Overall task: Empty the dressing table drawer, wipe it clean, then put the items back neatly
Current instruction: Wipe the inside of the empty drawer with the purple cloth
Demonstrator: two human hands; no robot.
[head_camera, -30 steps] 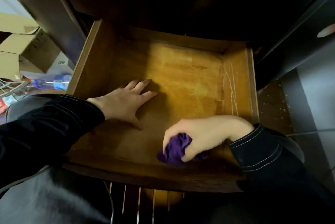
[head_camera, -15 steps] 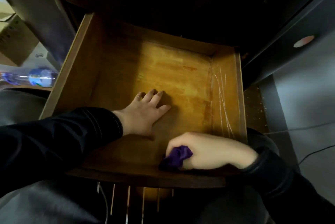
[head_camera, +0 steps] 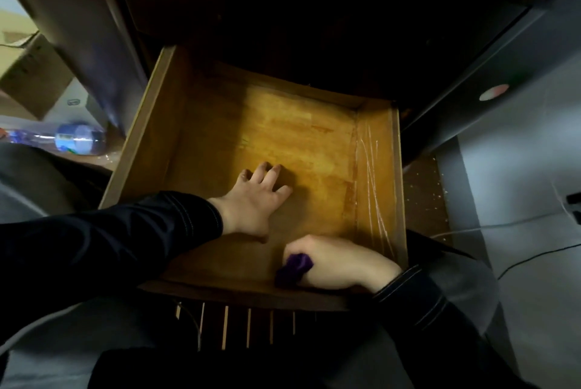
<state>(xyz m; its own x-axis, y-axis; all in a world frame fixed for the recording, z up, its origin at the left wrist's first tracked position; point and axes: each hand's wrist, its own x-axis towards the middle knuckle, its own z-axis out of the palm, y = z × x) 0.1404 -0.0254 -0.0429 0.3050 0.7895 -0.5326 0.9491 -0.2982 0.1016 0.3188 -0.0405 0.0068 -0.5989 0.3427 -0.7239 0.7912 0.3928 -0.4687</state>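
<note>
Looking straight down into the wooden drawer (head_camera: 151,124), pulled out from the dark dressing table (head_camera: 314,27). The drawer floor glows amber toward the back right, with shadow lying across the left side. Shiny clear film (head_camera: 374,168), or perhaps tape, streaks the inside of the right wall. Under the front edge, a row of pale slats (head_camera: 248,325) shows.

Out to the left, a plastic bottle (head_camera: 75,138) with a blue label lies on its side, and there is a cardboard box (head_camera: 28,74) beyond it. To the right is grey floor (head_camera: 518,168), with a thin cable (head_camera: 518,222) trailing across it.

Now the 2 hands. The left hand (head_camera: 251,203) is palm down on the drawer floor near the middle. Its fingers are straight, spread and pointing toward the back, with nothing in its grasp. Its black sleeve (head_camera: 125,231), stitched in pale thread, comes in from the left.

The right hand (head_camera: 339,266) sits low in the near right corner, just inside the front wall. Its fingers are curled tight round a bunched purple cloth (head_camera: 294,267). The cloth pokes out on the hand's left and is down against the wood by the front wall. The hands are near each other but apart.
</note>
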